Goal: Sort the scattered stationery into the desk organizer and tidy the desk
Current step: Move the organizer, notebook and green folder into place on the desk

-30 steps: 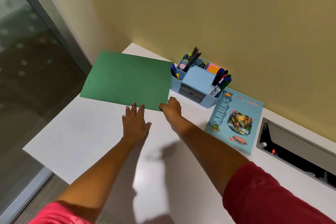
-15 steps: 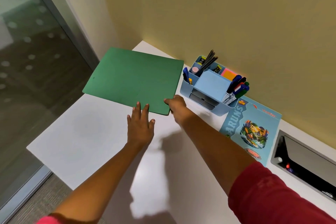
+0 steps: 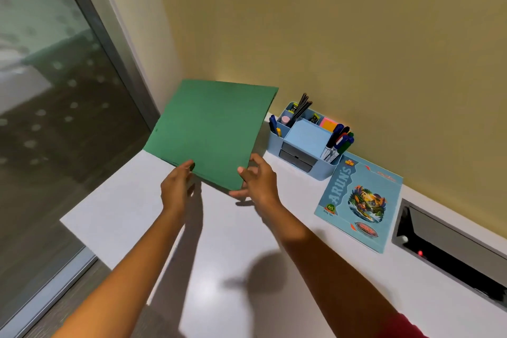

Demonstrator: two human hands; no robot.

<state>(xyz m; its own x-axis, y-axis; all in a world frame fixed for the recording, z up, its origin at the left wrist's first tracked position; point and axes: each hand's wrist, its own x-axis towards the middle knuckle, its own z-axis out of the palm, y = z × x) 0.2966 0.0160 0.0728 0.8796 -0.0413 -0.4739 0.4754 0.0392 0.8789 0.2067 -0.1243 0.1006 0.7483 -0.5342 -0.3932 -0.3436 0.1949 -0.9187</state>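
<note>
Tidying step, I judge: both hands, left (image 3: 177, 186) and right (image 3: 256, 181), have a closed grip on the near edge of the green folder (image 3: 211, 132), tilted up off the desk (image 3: 131, 217) left of the organizer (image 3: 301, 143). Next it needs a flat, squared resting place. The notebook (image 3: 359, 200) reads "ARUN'S", "NEW", "65".

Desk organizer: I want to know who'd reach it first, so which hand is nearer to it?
Right. The right hand grips the green folder's near corner, just left of the desk organizer; the left hand holds the folder's near edge, farther left.
</note>
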